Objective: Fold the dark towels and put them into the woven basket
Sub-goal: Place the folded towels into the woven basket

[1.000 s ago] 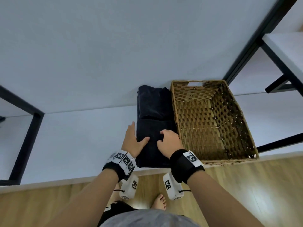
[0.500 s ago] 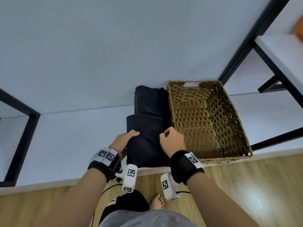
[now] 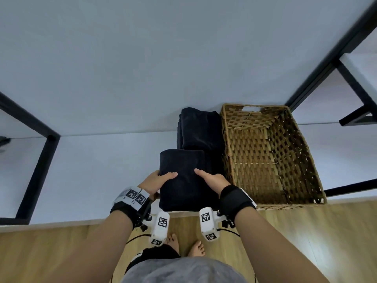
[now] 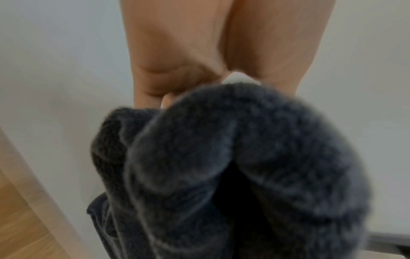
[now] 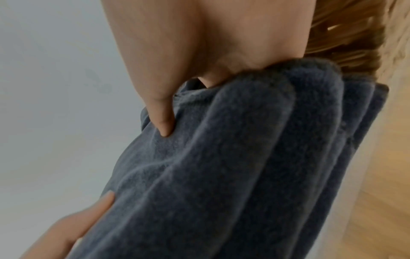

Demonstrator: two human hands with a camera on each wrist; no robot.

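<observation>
I hold a folded dark towel between both hands, lifted just above the white shelf's front part. My left hand grips its left edge, thumb on top and fingers underneath. My right hand grips its right edge the same way. The left wrist view shows the towel's thick folded layers under my left hand; the right wrist view shows the towel with my thumb pressed into it. A second folded dark towel lies behind on the shelf. The empty woven basket stands right of both towels.
The white shelf surface stretches left of the towels, bounded by a black frame post. More black frame bars rise at the right. Below the shelf edge lies a wooden floor with my bare feet.
Both hands went from pressing on top of the near towel to gripping its two side edges. The towel has come up off the shelf and shifted slightly left.
</observation>
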